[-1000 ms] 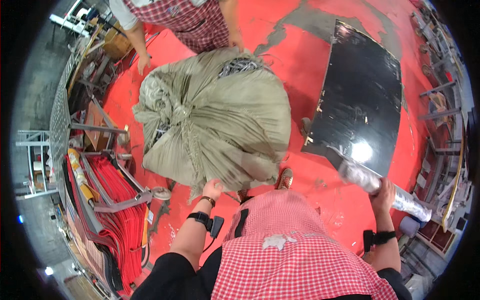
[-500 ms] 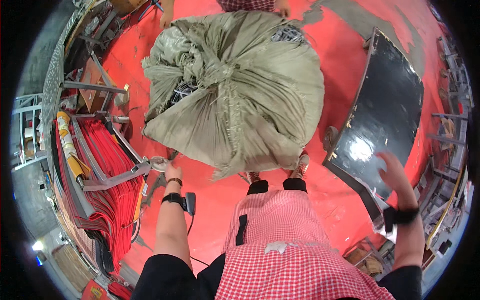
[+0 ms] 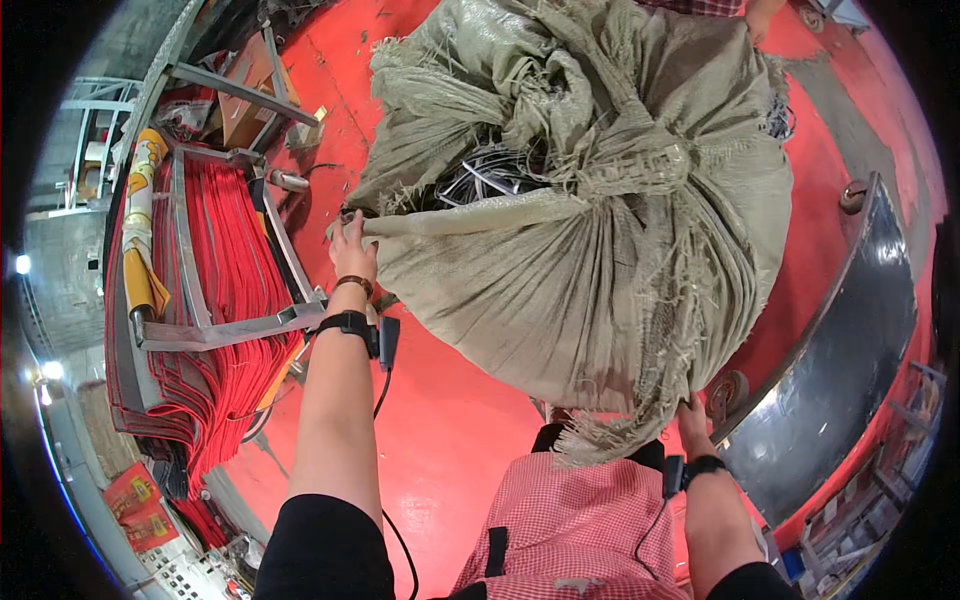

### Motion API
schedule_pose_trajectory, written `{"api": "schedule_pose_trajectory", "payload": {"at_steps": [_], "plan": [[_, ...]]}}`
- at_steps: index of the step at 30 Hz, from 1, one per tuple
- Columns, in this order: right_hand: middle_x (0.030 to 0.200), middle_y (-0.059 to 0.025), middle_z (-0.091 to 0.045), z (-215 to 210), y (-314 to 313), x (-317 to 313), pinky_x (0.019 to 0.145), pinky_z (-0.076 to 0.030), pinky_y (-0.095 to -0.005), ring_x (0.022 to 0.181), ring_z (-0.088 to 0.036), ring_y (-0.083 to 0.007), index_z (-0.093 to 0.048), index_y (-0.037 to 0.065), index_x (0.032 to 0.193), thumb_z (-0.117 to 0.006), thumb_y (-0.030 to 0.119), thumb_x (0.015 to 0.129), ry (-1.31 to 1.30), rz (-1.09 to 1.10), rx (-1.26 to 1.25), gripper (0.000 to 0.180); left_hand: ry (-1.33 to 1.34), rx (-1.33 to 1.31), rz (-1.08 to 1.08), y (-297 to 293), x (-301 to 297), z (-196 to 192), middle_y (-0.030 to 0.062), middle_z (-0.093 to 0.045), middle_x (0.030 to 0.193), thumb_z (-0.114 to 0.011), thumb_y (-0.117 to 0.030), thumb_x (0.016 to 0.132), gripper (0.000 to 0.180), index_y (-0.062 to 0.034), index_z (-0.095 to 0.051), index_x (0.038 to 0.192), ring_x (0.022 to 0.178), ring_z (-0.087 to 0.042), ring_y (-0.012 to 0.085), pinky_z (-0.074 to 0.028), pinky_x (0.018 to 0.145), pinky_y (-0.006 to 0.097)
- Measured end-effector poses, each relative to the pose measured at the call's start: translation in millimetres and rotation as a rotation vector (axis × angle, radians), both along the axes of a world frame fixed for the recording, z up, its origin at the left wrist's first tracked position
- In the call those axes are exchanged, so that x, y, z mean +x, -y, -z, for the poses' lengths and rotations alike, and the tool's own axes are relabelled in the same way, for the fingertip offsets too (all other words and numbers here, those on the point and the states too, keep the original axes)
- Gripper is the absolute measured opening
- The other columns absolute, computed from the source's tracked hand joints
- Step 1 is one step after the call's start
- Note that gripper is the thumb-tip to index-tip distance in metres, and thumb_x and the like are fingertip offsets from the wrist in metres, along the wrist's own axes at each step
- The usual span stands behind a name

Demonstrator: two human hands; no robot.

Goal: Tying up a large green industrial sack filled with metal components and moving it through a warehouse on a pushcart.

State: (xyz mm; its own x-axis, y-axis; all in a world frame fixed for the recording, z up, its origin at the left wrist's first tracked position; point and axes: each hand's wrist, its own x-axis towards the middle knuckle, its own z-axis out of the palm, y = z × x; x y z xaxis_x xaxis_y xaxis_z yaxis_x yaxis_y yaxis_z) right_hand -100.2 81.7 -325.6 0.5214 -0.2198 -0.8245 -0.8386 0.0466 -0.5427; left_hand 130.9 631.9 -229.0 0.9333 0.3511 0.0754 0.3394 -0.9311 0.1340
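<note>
A big grey-green woven sack [image 3: 520, 320], gathered and knotted on top with frayed edges, fills the middle of the head view. Dark and pale strips [image 3: 485, 175] show through a gap in its folds. My left hand [image 3: 353, 252] reaches to the sack's left corner, fingers apart and touching the cloth. Lower down on the right, my right hand [image 3: 692, 422] meets the sack's near edge beside a hanging frayed flap [image 3: 625, 430]; its fingers are partly hidden there, so its grip is unclear.
At left stands a metal-framed rack [image 3: 230, 335] stacked with red and grey sheets. A black-topped wheeled cart [image 3: 830, 370] is close on the right. Across the sack, another person's hand [image 3: 765, 18] is near its far edge. The floor [image 3: 430, 450] is red.
My right hand has come from over the black cart to the sack's near edge. My left hand has moved from beside the rack to the sack's corner. The view has shifted.
</note>
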Motion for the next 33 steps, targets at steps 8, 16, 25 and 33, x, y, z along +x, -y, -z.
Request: {"api": "schedule_pose_trajectory", "payload": {"at_steps": [8, 16, 25, 33], "plan": [[0.098, -0.0094, -0.054, -20.4, -3.5, -57.7, 0.074, -0.044, -0.0315, 0.088, -0.053, -0.0208, -0.038, 0.003, 0.115, -0.062, 0.006, 0.066, 0.107, -0.178, 0.079, 0.055, 0.043, -0.439, 0.129, -58.3, -4.0, 46.9, 0.0177, -0.060, 0.083, -0.045, -0.012, 0.076, 0.029, -0.0040, -0.052, 0.103, 0.080, -0.058, 0.0304, -0.044, 0.073, 0.034], [0.083, -0.0076, -0.060, 132.3, 7.9, -176.8, 0.066, -0.044, -0.0329, 0.076, -0.056, -0.0192, -0.056, -0.002, 0.094, -0.070, 0.010, 0.061, -0.003, 0.209, 0.481, 0.038, 0.187, -1.725, -0.642, 10.6, -67.0, 56.1, 0.0098, -0.055, 0.098, -0.048, -0.016, 0.076, 0.025, -0.0054, -0.050, 0.099, 0.091, -0.054, 0.0224, -0.046, 0.076, 0.036], [0.076, -0.0197, -0.059, -142.4, -44.3, -67.9, 0.065, -0.047, -0.0395, 0.073, -0.058, -0.0324, -0.060, 0.004, 0.084, -0.054, 0.023, 0.065, -0.018, -0.839, -0.318, 0.027, 0.332, -1.718, -0.682, 51.1, -124.9, -49.4, 0.0088, -0.055, 0.085, -0.046, -0.013, 0.067, 0.014, -0.0033, -0.047, 0.077, 0.081, -0.056, 0.0275, -0.049, 0.072, 0.042], [0.073, -0.0228, -0.059, -242.7, -13.0, -93.2, 0.064, -0.047, -0.0419, 0.072, -0.059, -0.0352, -0.061, 0.002, 0.076, -0.060, 0.023, 0.058, 0.192, -0.839, -0.500, 0.028, 0.093, -1.680, -0.620, 98.0, -141.8, -156.8, 0.0095, -0.058, 0.098, -0.047, -0.020, 0.064, 0.038, -0.0038, -0.053, 0.098, 0.086, -0.056, 0.0266, -0.047, 0.073, 0.038]]}}
